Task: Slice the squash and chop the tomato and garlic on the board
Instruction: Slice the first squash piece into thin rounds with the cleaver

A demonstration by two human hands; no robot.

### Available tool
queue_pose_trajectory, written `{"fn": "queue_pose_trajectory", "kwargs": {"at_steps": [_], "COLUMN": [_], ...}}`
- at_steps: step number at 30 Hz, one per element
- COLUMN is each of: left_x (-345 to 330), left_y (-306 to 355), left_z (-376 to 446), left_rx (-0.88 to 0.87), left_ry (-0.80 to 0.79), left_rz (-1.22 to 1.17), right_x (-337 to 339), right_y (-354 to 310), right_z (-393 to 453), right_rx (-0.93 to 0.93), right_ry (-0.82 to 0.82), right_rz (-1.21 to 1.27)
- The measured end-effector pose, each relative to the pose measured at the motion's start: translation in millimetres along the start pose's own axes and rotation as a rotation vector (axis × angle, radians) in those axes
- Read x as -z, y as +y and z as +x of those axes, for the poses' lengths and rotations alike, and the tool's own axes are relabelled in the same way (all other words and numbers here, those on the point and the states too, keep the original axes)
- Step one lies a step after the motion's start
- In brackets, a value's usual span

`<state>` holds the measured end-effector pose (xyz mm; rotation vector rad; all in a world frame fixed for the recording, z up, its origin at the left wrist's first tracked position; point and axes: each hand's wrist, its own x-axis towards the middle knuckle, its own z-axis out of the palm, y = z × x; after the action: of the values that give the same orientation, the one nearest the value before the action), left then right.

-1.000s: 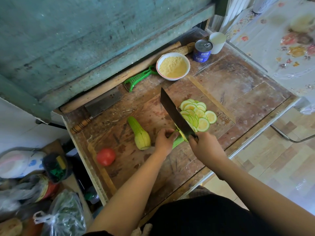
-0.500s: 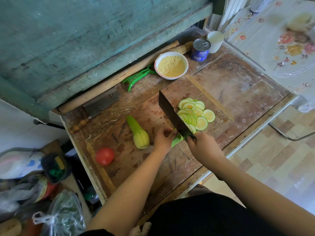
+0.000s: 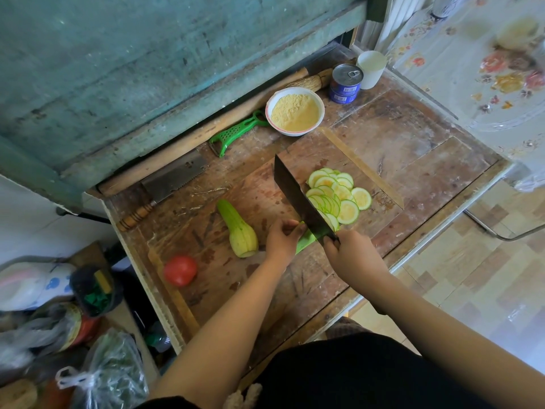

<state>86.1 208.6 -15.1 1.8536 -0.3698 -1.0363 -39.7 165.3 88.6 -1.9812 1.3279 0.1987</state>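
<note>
Since a moment ago your cleaver (image 3: 298,196) has advanced along the squash (image 3: 308,238); right hand (image 3: 351,255) grips its handle, left hand (image 3: 281,237) pins the green stub on the board (image 3: 265,190). Next, judge thinner remaining cuts, fingers back.

Compared with a second ago, little has moved. The dark cleaver (image 3: 300,199) in the right hand (image 3: 352,255) has stepped slightly nearer along the green squash piece (image 3: 308,239), so less of the uncut piece shows between blade and left hand (image 3: 281,237). The left hand's fingertips (image 3: 290,225) have drawn back a little toward the near end of the piece. The pile of round slices (image 3: 336,196) on the far right side of the blade looks about one slice fuller against the blade.
</note>
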Motion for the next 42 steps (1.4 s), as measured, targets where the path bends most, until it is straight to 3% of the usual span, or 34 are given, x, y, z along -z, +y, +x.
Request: {"fn": "queue_pose_trajectory", "kwargs": {"at_steps": [16,27,42], "left_x": [-2,12,10], "left_y": [-6,-8,-2], "left_z": [1,0,-3], "left_rx": [-0.024,-0.130,-0.023], "left_ry": [0.020,-0.090,0.017], "left_rz": [0.068,0.336,0.093], "right_x": [-21,-25,-5], "right_y": [5,8,0], "right_z": [19,26,6], "right_rx": [-0.071,-0.054,0.048], "right_ry": [-0.068,-0.054,0.023], "right_rz": [-0.018,0.058,0.027]}}
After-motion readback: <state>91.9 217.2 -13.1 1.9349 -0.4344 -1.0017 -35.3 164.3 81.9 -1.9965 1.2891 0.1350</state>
